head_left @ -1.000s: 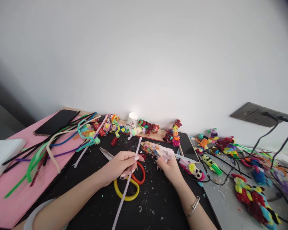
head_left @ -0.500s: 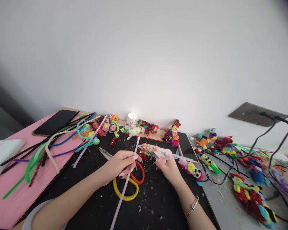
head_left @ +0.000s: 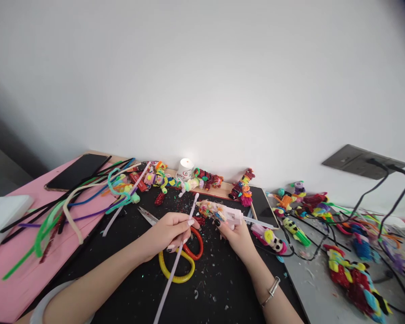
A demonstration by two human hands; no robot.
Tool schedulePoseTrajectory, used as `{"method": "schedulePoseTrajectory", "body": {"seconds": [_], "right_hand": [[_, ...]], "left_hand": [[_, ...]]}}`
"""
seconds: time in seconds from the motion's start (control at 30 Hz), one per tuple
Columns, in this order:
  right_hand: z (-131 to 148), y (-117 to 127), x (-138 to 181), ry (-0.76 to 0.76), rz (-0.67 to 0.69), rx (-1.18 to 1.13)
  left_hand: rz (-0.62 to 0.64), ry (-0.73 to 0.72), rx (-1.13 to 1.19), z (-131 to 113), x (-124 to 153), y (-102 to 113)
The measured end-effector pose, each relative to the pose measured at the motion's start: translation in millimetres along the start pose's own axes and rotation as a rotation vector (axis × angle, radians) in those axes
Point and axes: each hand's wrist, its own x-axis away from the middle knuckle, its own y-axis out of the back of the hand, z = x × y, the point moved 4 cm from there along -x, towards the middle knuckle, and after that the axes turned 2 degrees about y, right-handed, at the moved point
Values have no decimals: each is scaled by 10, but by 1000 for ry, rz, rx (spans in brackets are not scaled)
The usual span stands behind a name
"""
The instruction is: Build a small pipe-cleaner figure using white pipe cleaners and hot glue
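Lilac pipe cleaner [head_left: 168, 288], probably light and easily bent, slants from lower centre to mid-frame, pinched in the fingers of the left hand [head_left: 176, 233]; the right hand [head_left: 235, 236] wraps its fingers round a glue gun [head_left: 233, 216] right of centre, likely stiff, best held behind its nozzle [head_left: 200, 204].

At left, a dark-screened smartphone [head_left: 74, 172] lies on a pink sheet [head_left: 6, 294]. A white paper cup [head_left: 185, 169] stands near the pale wall [head_left: 202, 90]; right of it lies a second, white-edged phone [head_left: 263, 208]. At far right is a grey socket plate [head_left: 353, 158].
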Motion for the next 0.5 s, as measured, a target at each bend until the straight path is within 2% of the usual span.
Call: {"method": "schedulePoseTrajectory", "body": {"seconds": [0.27,0.5], "right_hand": [[16,35,-7,17,-71,62],[17,22,0,0,-20,41]], "left_hand": [[6,15,-17,6,14,-8],[1,12,-18,-8,14,-15]]}}
